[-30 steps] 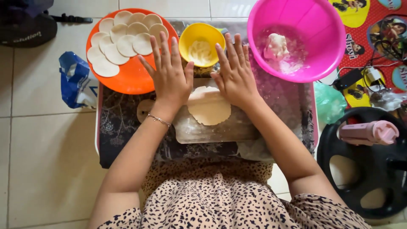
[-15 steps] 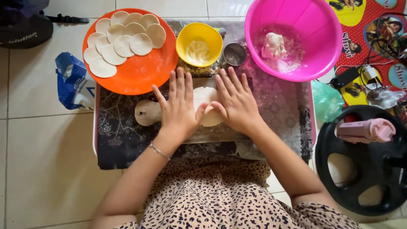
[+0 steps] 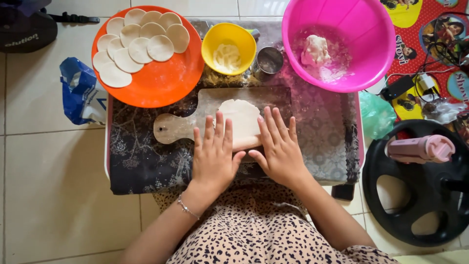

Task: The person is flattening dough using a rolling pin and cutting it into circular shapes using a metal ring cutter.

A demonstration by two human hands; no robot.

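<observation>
Left hand (image 3: 214, 157) and right hand (image 3: 280, 148): fingers spread flat, pressing the rolling pin (image 3: 245, 143), gripping nothing. Dough disc (image 3: 239, 117) lies just beyond the fingertips on the wooden board (image 3: 181, 124).

Bare forearms, thin silver bracelet (image 3: 188, 207) at the left wrist, beige garment (image 3: 273, 234) with black leopard spots.
</observation>
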